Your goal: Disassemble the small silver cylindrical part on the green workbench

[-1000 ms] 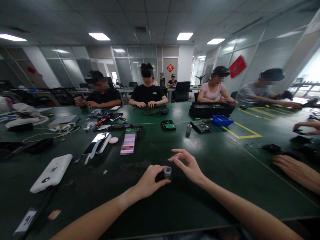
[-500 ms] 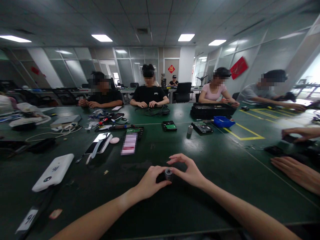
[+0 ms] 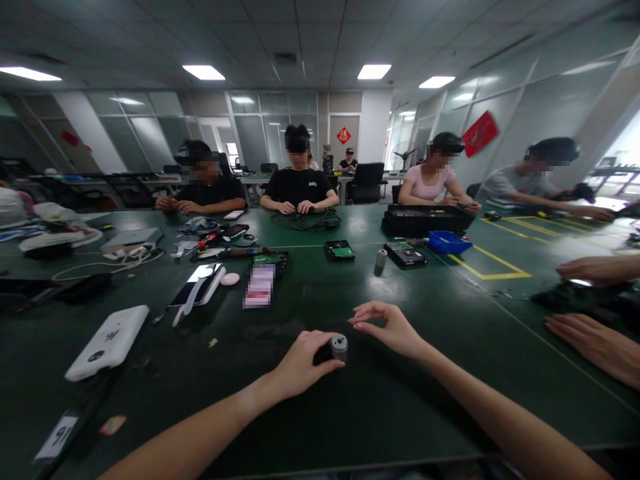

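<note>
Across the table (image 3: pixel 305 433), two hard drives (image 3: pixel 340 251) (image 3: pixel 407 255) flank one standing cylinder (image 3: pixel 381 260) near one blue tray (image 3: pixel 450 243); the left hand (image 3: pixel 300 363) pinches a second cylinder (image 3: pixel 340 348); the right hand (image 3: pixel 395 330), empty, has parted fingers.

cylinder (image 3: pixel 339 347): silver-grey | table (image 3: pixel 350 420): dark green, yellow lines | tray (image 3: pixel 450 243): blue | disc (image 3: pixel 231 279): pink | poster (image 3: pixel 481 133): red

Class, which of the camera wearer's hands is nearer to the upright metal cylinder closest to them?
Left. The left hand is curled around the metal cylinder; the right hand is off to its right, not touching it.
</note>
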Demonstrator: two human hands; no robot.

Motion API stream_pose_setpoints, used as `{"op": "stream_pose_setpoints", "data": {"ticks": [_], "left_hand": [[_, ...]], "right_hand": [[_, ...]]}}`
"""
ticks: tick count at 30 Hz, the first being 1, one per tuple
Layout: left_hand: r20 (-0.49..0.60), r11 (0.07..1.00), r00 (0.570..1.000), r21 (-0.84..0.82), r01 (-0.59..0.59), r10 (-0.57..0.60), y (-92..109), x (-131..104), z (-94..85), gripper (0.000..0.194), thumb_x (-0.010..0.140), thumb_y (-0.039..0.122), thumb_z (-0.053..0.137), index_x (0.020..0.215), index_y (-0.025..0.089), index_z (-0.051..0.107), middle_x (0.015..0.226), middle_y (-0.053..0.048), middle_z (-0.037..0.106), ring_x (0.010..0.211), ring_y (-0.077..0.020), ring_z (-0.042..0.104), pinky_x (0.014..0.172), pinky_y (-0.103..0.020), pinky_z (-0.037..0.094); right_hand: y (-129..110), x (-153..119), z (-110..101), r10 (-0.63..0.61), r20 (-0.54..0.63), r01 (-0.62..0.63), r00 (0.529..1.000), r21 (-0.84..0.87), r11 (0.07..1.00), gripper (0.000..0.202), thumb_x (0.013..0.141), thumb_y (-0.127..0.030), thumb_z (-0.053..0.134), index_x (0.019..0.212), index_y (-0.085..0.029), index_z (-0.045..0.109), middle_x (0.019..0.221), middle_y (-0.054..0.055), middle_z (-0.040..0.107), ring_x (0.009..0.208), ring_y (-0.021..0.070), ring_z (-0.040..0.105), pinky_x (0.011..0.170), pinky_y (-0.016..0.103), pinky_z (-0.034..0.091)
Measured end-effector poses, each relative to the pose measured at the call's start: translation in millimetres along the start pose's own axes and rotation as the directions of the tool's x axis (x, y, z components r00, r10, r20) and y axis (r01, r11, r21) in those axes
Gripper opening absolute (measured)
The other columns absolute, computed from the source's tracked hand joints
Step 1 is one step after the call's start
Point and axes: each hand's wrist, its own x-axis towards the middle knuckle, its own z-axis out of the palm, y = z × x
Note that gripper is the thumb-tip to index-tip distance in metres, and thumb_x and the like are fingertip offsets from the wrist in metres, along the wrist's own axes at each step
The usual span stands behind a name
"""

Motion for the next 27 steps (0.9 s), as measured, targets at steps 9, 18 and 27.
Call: {"op": "stream_pose_setpoints", "data": {"ticks": [9,18,27], "left_hand": [[-0.005,1.000,1.000,0.022,0.001,-0.001,0,-1,0.8,0.043,0.081,0.038,0.070,0.120,0.025,0.058,0.116,-0.003,0.066,0.104,-0.0223,0.058,0.092,-0.035,0.041],[0.000,1.000,1.000,0.020,-0.010,0.010,0,0,0.7,0.041,0.081,0.037,0.069,0.119,0.025,0.058,0.115,-0.003,0.066,0.104,-0.0222,0.058,0.092,-0.034,0.040],[0.001,1.000,1.000,0.004,-0.001,0.001,-2,0,2.1,0.040,0.081,0.037,0.069,0.118,0.026,0.059,0.112,-0.002,0.066,0.100,-0.0217,0.058,0.089,-0.034,0.041]], "right_hand": [[18,-4,-28,0.020,0.335,0.091,0.942,-0.314,0.945,0.038,0.067,-0.035,0.081,0.102,-0.025,0.072,0.110,0.006,0.070,0.128,0.0303,0.047,0.108,0.053,0.034],[20,-4,-26,0.070,0.371,0.043,0.926,-0.288,0.957,0.033,0.069,-0.040,0.078,0.096,-0.022,0.073,0.094,0.004,0.075,0.115,0.0266,0.059,0.114,0.049,0.024],[-5,-2,7,-0.008,-0.019,0.007,1.000,-0.031,1.000,0.027,0.073,-0.031,0.076,0.094,-0.018,0.066,0.087,0.006,0.076,0.090,0.0228,0.071,0.100,0.047,0.045]]}}
